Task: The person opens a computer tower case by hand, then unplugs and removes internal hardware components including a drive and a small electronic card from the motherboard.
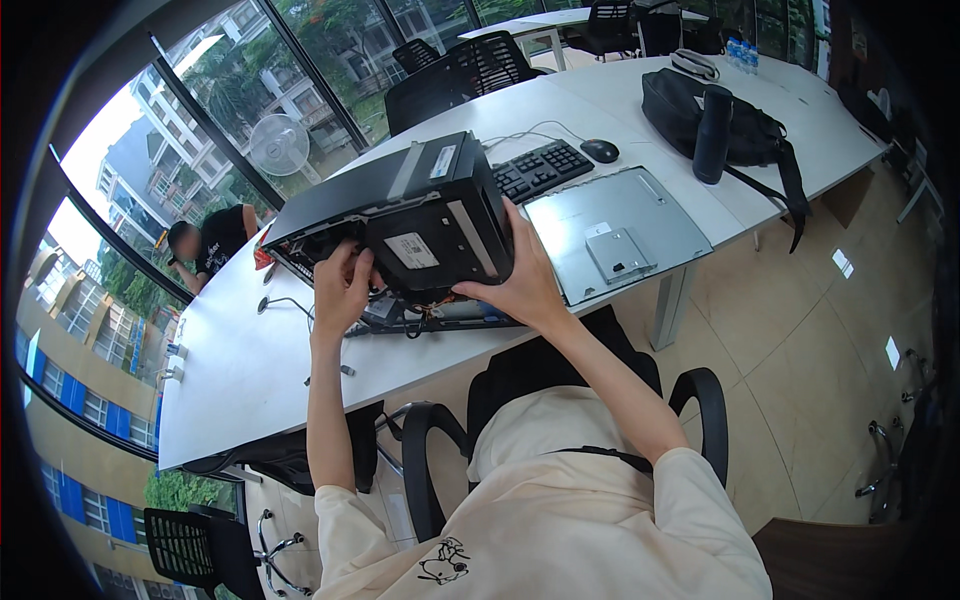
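Note:
An opened black desktop computer case lies on the white table in front of me, its inside facing me. Within its frame is a black metal drive cage with a white label. My right hand grips the case's right end, thumb along the lower edge near the cage and fingers behind the front. My left hand reaches in at the cage's left side with its fingers bent together; what they pinch is hidden. Below the cage, a bundle of cables shows inside the case.
Right of the case lies a detached metal side panel, with a black keyboard and mouse behind. Farther right are a black bag and dark bottle. A seated person is beyond the table's left edge.

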`<state>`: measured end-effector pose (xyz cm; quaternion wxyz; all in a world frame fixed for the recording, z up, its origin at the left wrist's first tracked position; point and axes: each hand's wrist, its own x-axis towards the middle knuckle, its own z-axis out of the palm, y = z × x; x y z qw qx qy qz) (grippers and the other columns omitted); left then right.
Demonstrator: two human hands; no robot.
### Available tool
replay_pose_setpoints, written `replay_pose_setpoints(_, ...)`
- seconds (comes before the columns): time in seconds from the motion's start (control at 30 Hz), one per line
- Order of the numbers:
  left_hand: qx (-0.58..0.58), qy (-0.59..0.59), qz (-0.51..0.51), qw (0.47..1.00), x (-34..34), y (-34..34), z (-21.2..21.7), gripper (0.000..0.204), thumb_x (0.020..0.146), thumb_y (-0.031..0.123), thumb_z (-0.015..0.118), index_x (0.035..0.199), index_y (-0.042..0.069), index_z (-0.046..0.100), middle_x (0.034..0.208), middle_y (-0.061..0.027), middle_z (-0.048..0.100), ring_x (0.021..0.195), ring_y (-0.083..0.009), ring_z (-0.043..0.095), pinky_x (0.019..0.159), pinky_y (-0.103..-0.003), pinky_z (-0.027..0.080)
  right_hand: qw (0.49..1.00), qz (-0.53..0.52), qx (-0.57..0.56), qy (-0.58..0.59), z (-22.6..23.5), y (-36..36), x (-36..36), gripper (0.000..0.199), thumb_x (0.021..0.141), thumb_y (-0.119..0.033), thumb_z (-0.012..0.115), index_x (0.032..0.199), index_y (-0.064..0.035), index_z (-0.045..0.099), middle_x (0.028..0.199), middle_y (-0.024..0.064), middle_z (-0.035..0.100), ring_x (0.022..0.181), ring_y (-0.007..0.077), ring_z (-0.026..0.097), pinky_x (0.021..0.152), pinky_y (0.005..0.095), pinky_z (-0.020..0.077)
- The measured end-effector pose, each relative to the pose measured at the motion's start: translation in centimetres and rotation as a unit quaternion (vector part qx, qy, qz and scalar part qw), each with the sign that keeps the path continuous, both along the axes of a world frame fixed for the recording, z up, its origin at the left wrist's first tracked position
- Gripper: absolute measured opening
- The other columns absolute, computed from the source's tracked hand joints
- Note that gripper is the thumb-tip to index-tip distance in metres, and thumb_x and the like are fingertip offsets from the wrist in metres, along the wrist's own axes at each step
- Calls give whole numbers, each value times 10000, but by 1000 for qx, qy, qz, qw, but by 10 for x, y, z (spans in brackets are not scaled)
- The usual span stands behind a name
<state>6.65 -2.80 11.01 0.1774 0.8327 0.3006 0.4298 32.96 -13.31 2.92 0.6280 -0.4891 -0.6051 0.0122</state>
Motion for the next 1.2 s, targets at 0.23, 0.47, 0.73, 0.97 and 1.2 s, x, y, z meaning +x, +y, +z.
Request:
replay_pose_setpoints(0.23, -28, 7, 48, 998, 20, -16, 1, 248, 1065, 189, 593, 1077, -54, 639, 616, -84, 657, 511, -124, 608, 489, -277, 419, 1000, 18, 6, 24, -6, 4, 1, 1253, 670, -380, 988, 1605, 28, 259, 1476, 314, 499, 1345, 458, 543, 1105, 473, 487)
replay_pose_setpoints(0.47, -8, 0, 74, 997, 23, -10, -8, 247, 1065, 198, 585, 1083, -45, 630, 592, -87, 626, 498, -155, 607, 498, -310, 440, 999, 25, 6, 34, -6, 6, -4, 1236, 687, -350, 984, 1605, 40, 253, 1472, 325, 499, 1347, 455, 546, 1111, 467, 481)
replay_pose_setpoints(0.73, -5, 31, 27, 999, 22, -11, 4, 222, 1057, 167, 576, 1122, -36, 638, 612, -101, 639, 494, -170, 604, 499, -320, 442, 999, 13, 4, 48, -11, 9, -9, 1225, 703, -236, 979, 1624, 32, 217, 1444, 253, 561, 1312, 352, 602, 1087, 416, 496)
replay_pose_setpoints(0.97, -52, 3, 33, 998, 27, -18, 4, 244, 1055, 169, 588, 1161, -42, 649, 620, -94, 647, 478, -141, 576, 487, -307, 434, 997, 49, -37, 56, -4, 10, -1, 1219, 718, -340, 970, 1617, 20, 229, 1492, 294, 501, 1369, 436, 541, 1127, 444, 465)
replay_pose_setpoints(1.2, -46, 0, -13, 999, 40, -10, -6, 324, 1068, 109, 527, 1363, -23, 515, 889, -127, 700, 701, -182, 649, 674, -313, 518, 983, 108, -104, 103, -5, 55, 34, 1179, 750, -392, 951, 1593, 49, 255, 1478, 271, 525, 1351, 382, 554, 1120, 441, 463)
